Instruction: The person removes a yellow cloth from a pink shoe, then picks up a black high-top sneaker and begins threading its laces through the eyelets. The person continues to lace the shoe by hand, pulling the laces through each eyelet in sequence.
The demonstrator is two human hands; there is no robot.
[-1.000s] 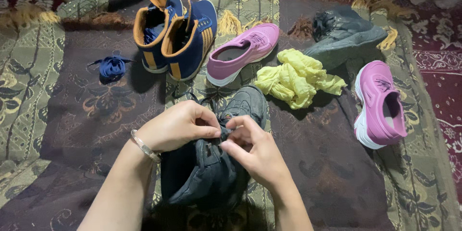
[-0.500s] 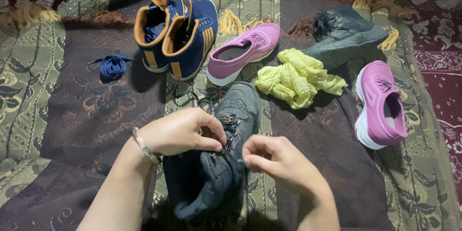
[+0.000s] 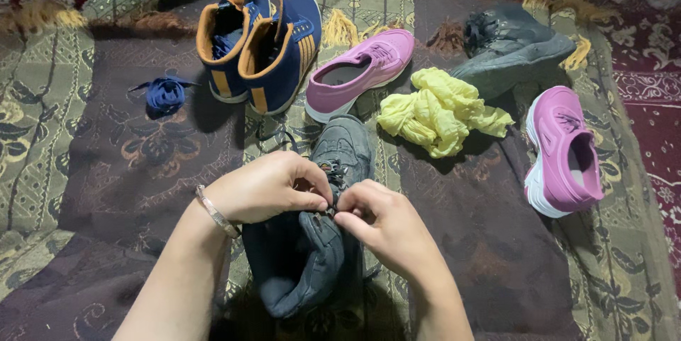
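Observation:
A dark grey shoe (image 3: 323, 242) lies on the patterned cloth in front of me, toe pointing away. My left hand (image 3: 266, 186), with a metal bangle on the wrist, pinches the shoe's lace area from the left. My right hand (image 3: 379, 224) meets it from the right, fingertips closed on the dark lace at the shoe's eyelets. Both hands touch over the tongue, hiding the lace ends.
A pair of navy and orange high-top shoes (image 3: 259, 43) stands at the back, a blue lace (image 3: 164, 92) to their left. Two pink shoes (image 3: 362, 71) (image 3: 564, 153), a yellow cloth (image 3: 440, 110) and another grey shoe (image 3: 507, 50) lie on the right.
My right hand pulled away to the right half a second ago, then came back to the lace beside my left hand. The grey shoe turned slightly.

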